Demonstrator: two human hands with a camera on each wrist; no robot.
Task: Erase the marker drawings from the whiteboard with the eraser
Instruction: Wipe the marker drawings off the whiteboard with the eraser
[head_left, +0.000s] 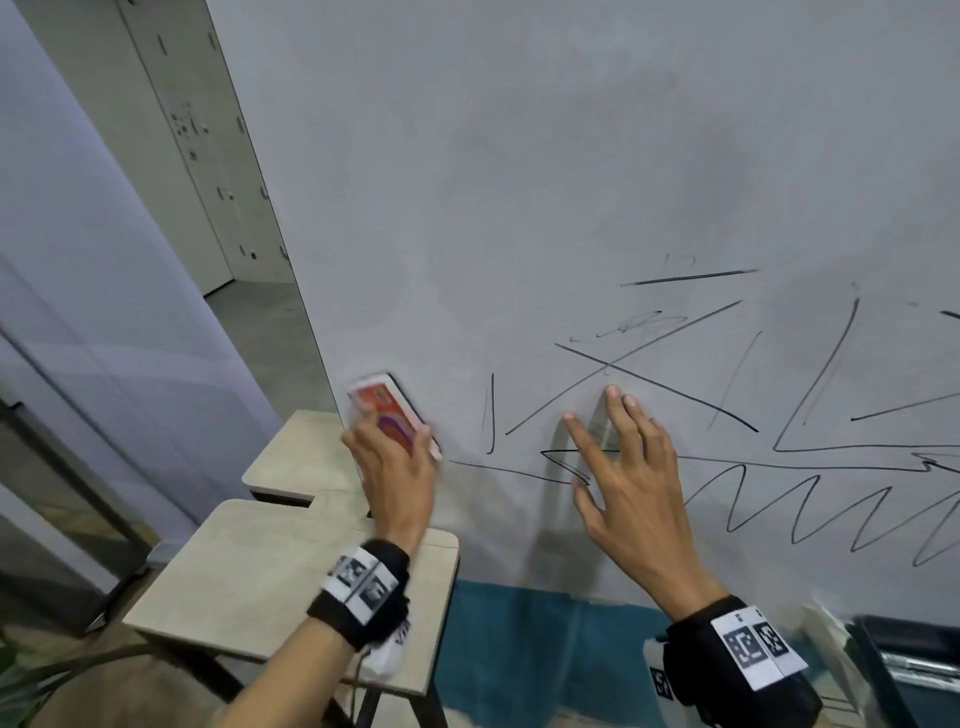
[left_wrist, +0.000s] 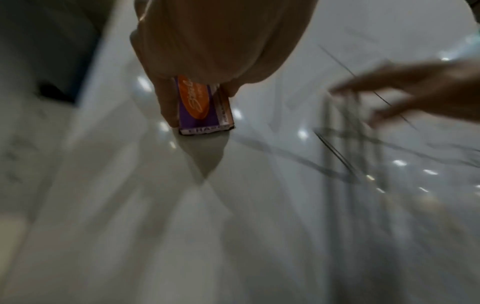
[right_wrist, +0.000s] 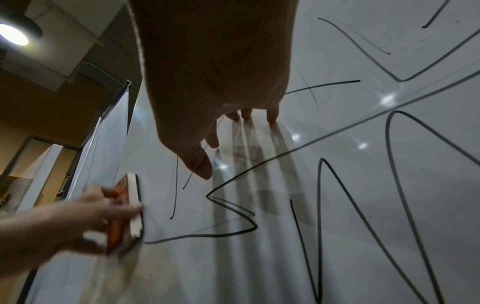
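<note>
A large whiteboard (head_left: 519, 182) stands upright in front of me. Black marker lines (head_left: 675, 374) cross its lower right part, with a zigzag (head_left: 810, 514) below them. My left hand (head_left: 395, 467) grips an orange and purple eraser (head_left: 387, 408) and holds it flat against the board near its lower left edge. In the left wrist view the eraser (left_wrist: 202, 107) shows between thumb and fingers. My right hand (head_left: 623, 467) lies open with straight, spread fingers, its fingertips (right_wrist: 271, 115) pressing on the board over the lines.
Two light wooden tables (head_left: 291, 566) stand below the board's left corner, under my left wrist. A blue floor strip (head_left: 519, 649) runs beneath the board. A dark bin (head_left: 909, 665) sits at the lower right. Grey lockers (head_left: 171, 130) stand behind on the left.
</note>
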